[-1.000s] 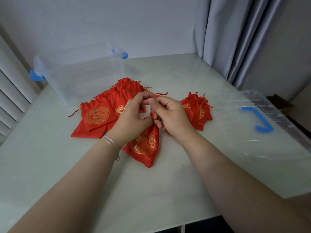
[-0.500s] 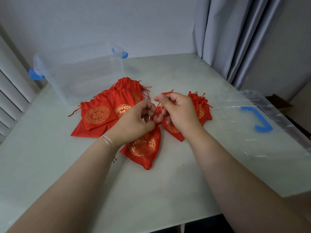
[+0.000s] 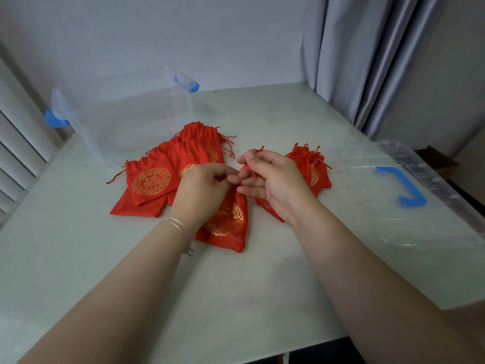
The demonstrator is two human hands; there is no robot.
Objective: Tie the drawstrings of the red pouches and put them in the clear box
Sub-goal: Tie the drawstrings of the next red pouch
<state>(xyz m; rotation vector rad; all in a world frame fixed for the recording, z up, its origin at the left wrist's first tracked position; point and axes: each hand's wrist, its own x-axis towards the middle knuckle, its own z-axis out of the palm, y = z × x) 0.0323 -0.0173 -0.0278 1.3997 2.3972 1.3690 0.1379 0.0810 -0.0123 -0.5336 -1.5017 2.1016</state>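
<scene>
A red pouch point(image 3: 228, 227) with gold print lies on the table below my hands. My left hand point(image 3: 202, 190) pinches one end of its red drawstring point(image 3: 250, 170). My right hand point(image 3: 273, 179) pinches the other end between thumb and fingers, with the frayed tip sticking up past the thumb. A pile of several red pouches point(image 3: 162, 177) lies to the left behind my left hand. More red pouches point(image 3: 312, 169) lie to the right, partly hidden by my right hand. The clear box point(image 3: 126, 119) with blue latches stands at the back left, with nothing visible inside.
The clear lid point(image 3: 409, 232) with a blue handle point(image 3: 401, 185) lies at the table's right edge. A grey curtain point(image 3: 367, 53) hangs at the back right. White slats run along the left. The pale table point(image 3: 236, 298) ends near the bottom of the view.
My hands have drawn a little apart and lower, with the drawstring pulled between them. The pouch under them has shifted slightly toward me.
</scene>
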